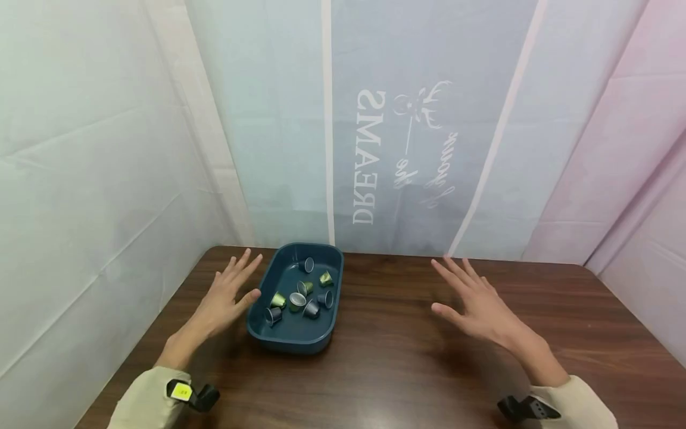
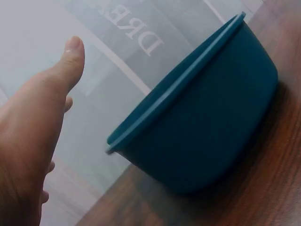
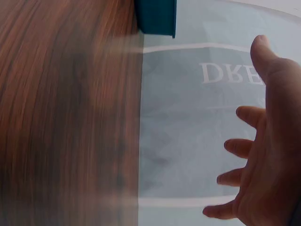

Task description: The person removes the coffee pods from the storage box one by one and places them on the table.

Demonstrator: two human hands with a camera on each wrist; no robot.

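Note:
A dark teal plastic basin (image 1: 292, 342) stands on the table, left of the middle in the head view. Several small coffee capsules lie loose in it, among them a green capsule (image 1: 326, 278), a silver-lidded capsule (image 1: 297, 301) and a dark blue capsule (image 1: 311, 309). My left hand (image 1: 224, 301) is beside the basin's left wall, fingers spread and holding nothing. Well to the right of the basin, my right hand (image 1: 477, 304) hovers over the table with its fingers spread and nothing in them. The left wrist view shows the basin's outer wall (image 2: 202, 122) near my left thumb.
The brown wood-grain table (image 1: 396, 369) meets a pale printed curtain (image 1: 289, 149) along its back edge. More light fabric hangs at the left and right sides. Each beige sleeve carries a strapped-on black camera, such as the left wrist camera (image 1: 203, 397).

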